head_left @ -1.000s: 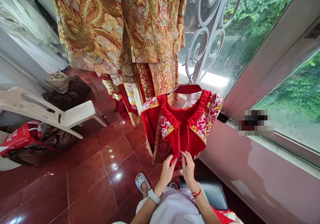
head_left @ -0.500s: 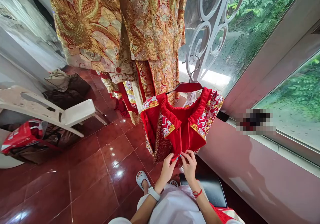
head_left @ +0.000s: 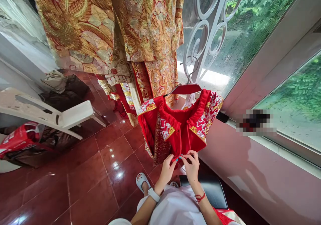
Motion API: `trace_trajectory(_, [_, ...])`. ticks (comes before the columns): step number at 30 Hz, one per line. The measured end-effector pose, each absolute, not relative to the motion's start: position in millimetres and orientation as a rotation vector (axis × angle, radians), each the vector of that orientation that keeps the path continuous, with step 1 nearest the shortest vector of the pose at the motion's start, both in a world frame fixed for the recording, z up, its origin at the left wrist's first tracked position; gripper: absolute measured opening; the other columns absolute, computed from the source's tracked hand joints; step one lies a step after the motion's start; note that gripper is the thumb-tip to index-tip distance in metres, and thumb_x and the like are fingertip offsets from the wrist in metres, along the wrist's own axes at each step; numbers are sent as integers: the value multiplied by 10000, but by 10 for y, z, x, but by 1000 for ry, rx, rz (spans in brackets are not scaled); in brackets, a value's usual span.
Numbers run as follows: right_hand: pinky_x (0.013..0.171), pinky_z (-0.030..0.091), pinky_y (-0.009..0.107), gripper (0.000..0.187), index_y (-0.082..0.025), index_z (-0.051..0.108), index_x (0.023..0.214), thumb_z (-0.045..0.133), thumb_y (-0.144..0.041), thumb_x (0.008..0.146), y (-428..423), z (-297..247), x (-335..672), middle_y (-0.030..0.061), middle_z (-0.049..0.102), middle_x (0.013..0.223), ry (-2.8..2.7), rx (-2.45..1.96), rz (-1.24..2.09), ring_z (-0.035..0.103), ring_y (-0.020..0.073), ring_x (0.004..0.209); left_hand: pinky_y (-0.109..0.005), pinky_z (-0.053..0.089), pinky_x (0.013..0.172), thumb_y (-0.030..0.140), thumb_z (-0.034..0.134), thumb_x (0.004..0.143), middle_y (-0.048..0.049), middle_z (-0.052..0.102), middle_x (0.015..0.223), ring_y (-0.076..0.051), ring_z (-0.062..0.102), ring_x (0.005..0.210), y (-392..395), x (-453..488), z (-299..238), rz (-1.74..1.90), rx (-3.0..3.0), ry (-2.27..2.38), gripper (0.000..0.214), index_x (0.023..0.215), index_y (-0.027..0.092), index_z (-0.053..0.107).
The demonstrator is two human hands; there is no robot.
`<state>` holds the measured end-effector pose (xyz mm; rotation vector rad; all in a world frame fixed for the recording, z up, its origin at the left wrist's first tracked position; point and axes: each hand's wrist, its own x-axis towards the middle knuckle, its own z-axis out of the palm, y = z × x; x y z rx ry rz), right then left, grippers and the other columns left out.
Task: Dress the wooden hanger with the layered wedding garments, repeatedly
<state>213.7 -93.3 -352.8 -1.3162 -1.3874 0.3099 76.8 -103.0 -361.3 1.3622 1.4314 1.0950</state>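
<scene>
A red embroidered garment [head_left: 200, 126] with white and gold patterns hangs in front of me on a dark red hanger [head_left: 187, 88], whose metal hook is at the white scrollwork stand. Two red cords [head_left: 188, 139] run down from its gathered neckline. Low at its front, my left hand [head_left: 167, 168] pinches red fabric or cord between thumb and fingers. Close beside it, my right hand [head_left: 192, 166] is closed in a pinch on the same red material. The fingertips of both hands nearly meet, and exactly how the cloth lies between them is too small to make out.
Gold and red embroidered robes [head_left: 150, 27] hang behind the garment. White scrollwork metal [head_left: 200, 30] rises before the window. A white chair [head_left: 75, 113] and a red bag [head_left: 20, 139] are at left. Below my right arm is a black seat [head_left: 213, 190]. Glossy tiles [head_left: 95, 174] cover the floor.
The view has shifted slightly, so the robes and chair appear a little further left. My hands keep their pinch on the red material, with hardly any movement.
</scene>
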Motion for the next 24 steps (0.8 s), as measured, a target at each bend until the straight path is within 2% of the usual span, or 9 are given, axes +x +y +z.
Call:
trace_trajectory(6, [768,482,380,221,-232,719,768,604,-306,942,-812,-3327,2181,65,580,887,-1577,-1336,290,535,227,866,-463,522,1037,206,573,852,-95,739,1193,-270,669,1140,-959,736,-3803,1081,1487,1492,284,1088,217,729])
trace_trajectory(13, [743,515,371,291,-233,712,787,510,-256,995,-726,-3162,2190,78,638,900,-1811,-1226,365,570,222,854,-506,521,1032,228,542,880,-119,724,1207,-287,663,1141,-1015,686,-3793,1052,1650,1533,308,1140,208,707])
trace_trajectory(17, [706,532,354,286,-252,738,881,485,-254,1013,-835,-3283,2171,62,697,866,-1927,-1085,453,594,213,811,-520,529,1008,203,577,851,-111,738,1171,-291,671,1101,-1047,669,-3707,998,1677,1537,306,1125,207,713])
trace_trajectory(21, [661,530,332,275,-245,742,1010,467,-223,1012,-914,-3421,2138,55,715,819,-1815,-1111,434,596,203,752,-497,537,1008,140,560,845,-99,752,1147,-279,682,1090,-1026,700,-3695,1046,1635,1512,311,1089,216,737])
trace_trajectory(24, [657,516,324,251,-230,736,997,486,-214,996,-839,-3349,2138,49,702,777,-1736,-1176,352,592,196,729,-485,547,993,130,534,870,-106,755,1139,-274,687,1081,-1021,726,-3751,1063,1657,1473,325,1114,207,735])
